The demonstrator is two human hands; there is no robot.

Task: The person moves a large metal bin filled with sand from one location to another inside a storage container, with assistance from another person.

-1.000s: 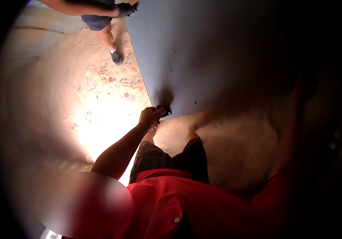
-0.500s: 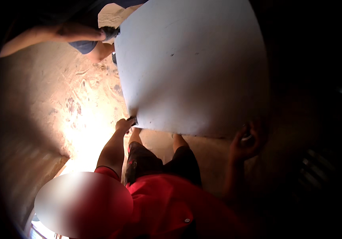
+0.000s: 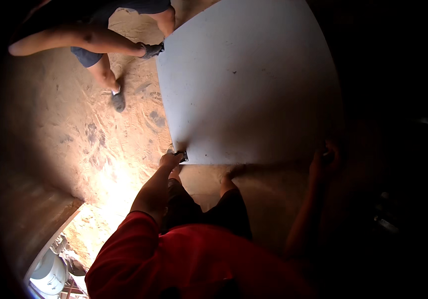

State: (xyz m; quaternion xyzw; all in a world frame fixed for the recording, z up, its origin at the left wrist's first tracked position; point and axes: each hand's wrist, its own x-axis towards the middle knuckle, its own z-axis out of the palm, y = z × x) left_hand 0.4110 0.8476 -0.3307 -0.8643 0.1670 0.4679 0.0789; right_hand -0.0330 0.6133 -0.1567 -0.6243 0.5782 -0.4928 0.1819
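Observation:
A large, flat grey-white panel (image 3: 253, 84) stretches out in front of me, its right side sinking into deep shadow. My left hand (image 3: 170, 159) is closed on a small dark piece (image 3: 183, 156) at the panel's near left corner. In the shade by the near right corner, my right hand (image 3: 326, 155) has its fingers curled; what they hold is too dark to make out. At the far left corner, a co-worker's hand (image 3: 141, 49) meets the panel beside a dark item (image 3: 154, 50), perhaps a glove or fitting.
Sandy brown ground (image 3: 134, 114) is strongly lit on the left. The co-worker's shoe (image 3: 118, 101) rests there. A brown wall or board edge (image 3: 64, 214) lies at lower left, with a white container (image 3: 49, 274) beyond it. The far right is nearly black.
In my view, the panel and my left hand have shifted slightly right. My right hand has moved right, deeper into shadow. The co-worker's leg and shoe now show further out from the panel.

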